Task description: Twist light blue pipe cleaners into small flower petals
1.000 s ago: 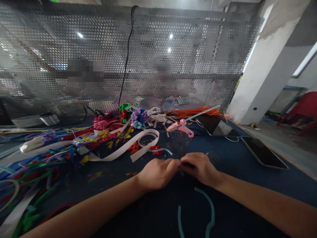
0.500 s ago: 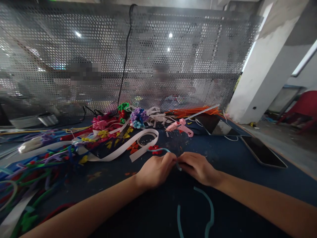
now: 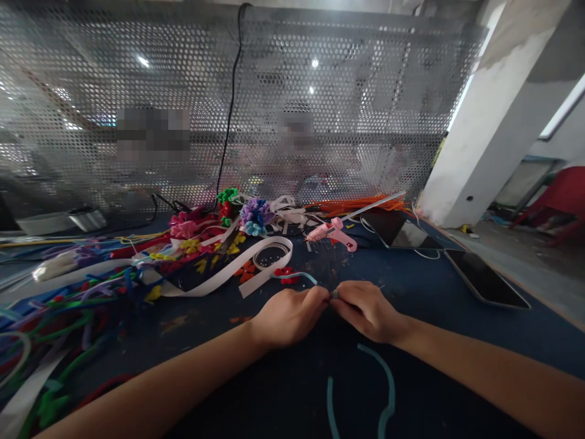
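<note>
My left hand (image 3: 287, 316) and my right hand (image 3: 365, 308) meet fingertip to fingertip over the dark blue table (image 3: 256, 378). Together they pinch a small piece of teal pipe cleaner (image 3: 335, 294), most of it hidden by the fingers. A light-blue pipe cleaner (image 3: 299, 276) with a red flower (image 3: 286, 274) on it lies just beyond my left fingers. Two curved teal pipe cleaner pieces (image 3: 387, 381) lie on the table between my forearms.
A pink glue gun (image 3: 333, 233) lies behind my hands. White ribbon (image 3: 228, 274), pipe-cleaner flowers (image 3: 256, 216) and a heap of coloured pipe cleaners (image 3: 59, 305) fill the left. A phone (image 3: 485, 279) and a tablet (image 3: 400, 231) lie right. A perforated metal screen (image 3: 274, 110) backs the table.
Both hands shifted slightly away from me and closer to the light-blue pipe cleaner. The fingertips stay pinched together on the small teal piece.
</note>
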`<action>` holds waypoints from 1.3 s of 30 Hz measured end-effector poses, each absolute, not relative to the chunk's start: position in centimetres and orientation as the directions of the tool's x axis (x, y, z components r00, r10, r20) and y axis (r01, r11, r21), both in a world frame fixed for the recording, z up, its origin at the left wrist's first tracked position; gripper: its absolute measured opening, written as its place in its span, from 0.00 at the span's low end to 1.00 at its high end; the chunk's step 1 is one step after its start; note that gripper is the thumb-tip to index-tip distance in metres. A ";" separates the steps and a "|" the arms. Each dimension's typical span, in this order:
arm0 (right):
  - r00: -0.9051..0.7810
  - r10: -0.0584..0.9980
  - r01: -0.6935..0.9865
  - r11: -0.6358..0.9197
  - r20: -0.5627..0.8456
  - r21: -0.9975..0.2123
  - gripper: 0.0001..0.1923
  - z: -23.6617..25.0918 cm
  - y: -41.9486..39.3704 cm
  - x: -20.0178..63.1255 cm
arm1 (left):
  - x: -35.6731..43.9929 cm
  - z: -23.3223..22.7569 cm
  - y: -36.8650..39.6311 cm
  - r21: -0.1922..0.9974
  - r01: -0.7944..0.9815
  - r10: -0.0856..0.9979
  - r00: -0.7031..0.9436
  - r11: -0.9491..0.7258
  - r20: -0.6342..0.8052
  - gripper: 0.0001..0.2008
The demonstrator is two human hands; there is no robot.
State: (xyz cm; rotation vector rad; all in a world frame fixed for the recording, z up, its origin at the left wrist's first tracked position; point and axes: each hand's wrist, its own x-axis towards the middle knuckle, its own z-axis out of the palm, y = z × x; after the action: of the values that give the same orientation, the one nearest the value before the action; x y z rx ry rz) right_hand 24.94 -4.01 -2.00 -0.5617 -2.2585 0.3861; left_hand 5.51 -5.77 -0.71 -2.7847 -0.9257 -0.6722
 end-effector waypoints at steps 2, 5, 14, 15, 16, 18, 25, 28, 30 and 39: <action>-0.601 0.542 0.298 0.834 0.587 -0.465 0.15 -1.9 -4.0 24.9 | 5.5 -0.8 -5.7 -0.012 0.603 0.533 0.714 -0.798 0.454 0.11; -0.589 0.599 0.311 0.787 0.542 -0.533 0.15 -1.8 -4.0 24.7 | 5.5 -1.0 -5.7 -0.039 0.623 0.543 0.710 -0.782 0.447 0.13; -0.353 0.665 0.322 0.747 0.658 -0.582 0.04 -2.4 -4.1 24.5 | 5.7 -1.0 -5.5 -0.019 0.702 0.648 0.666 -0.712 0.370 0.11; -0.377 0.630 0.321 0.777 0.680 -0.542 0.03 -2.4 -4.1 24.5 | 5.7 -1.0 -5.5 -0.019 0.706 0.655 0.666 -0.708 0.358 0.11; -0.404 0.592 0.315 0.806 0.697 -0.502 0.03 -2.4 -4.1 24.6 | 5.7 -1.0 -5.5 -0.021 0.710 0.661 0.666 -0.704 0.346 0.11; -0.438 0.545 0.302 0.839 0.715 -0.453 0.04 -2.3 -4.1 24.6 | 5.6 -1.1 -5.5 -0.028 0.717 0.669 0.663 -0.696 0.335 0.11; -0.567 0.546 0.288 0.833 0.617 -0.473 0.09 -2.4 -3.9 24.5 | 5.4 -1.3 -5.3 -0.016 0.720 0.669 0.653 -0.694 0.354 0.12; -0.591 0.536 0.311 0.841 0.603 -0.443 0.14 -2.6 -3.7 24.5 | 5.4 -1.3 -5.2 -0.023 0.726 0.664 0.641 -0.687 0.384 0.12; -0.610 0.526 0.311 0.847 0.592 -0.432 0.15 -2.5 -3.7 24.5 | 5.4 -1.3 -5.2 -0.039 0.718 0.650 0.650 -0.695 0.394 0.12; -0.611 0.489 0.381 0.871 0.622 -0.311 0.11 -2.6 -3.6 24.9 | 5.5 -1.3 -5.3 -0.017 0.659 0.591 0.686 -0.752 0.425 0.11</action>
State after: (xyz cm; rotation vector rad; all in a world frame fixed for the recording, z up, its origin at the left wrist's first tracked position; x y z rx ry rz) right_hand 24.94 -3.63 -2.56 -0.6243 -2.2972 0.1891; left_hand 5.54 -5.27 -1.29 -2.7268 -1.0200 -0.5988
